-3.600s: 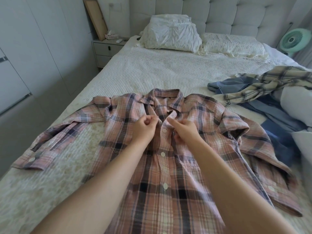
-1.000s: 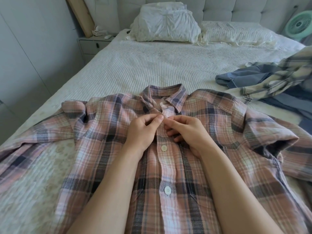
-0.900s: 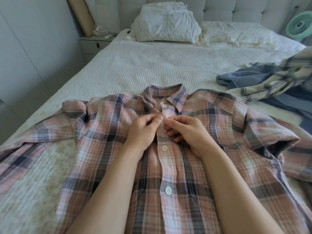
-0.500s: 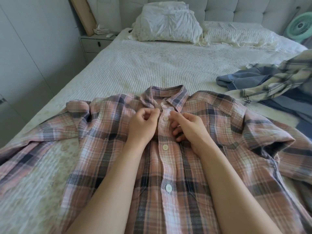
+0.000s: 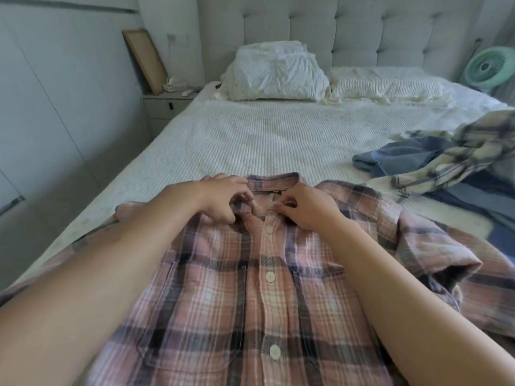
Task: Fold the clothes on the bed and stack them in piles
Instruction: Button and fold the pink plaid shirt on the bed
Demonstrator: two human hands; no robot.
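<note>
Pinching the collar tips, the left hand and right hand square the buttoned pink plaid shirt flat at 6 o'clock on the bed, apparently ready for folding.

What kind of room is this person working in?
Most likely a home bedroom. There is a wide bed with a striped white cover, a grey tufted padded headboard with rumpled white pillows against it, and a small white bedside cabinet in the corner.
</note>
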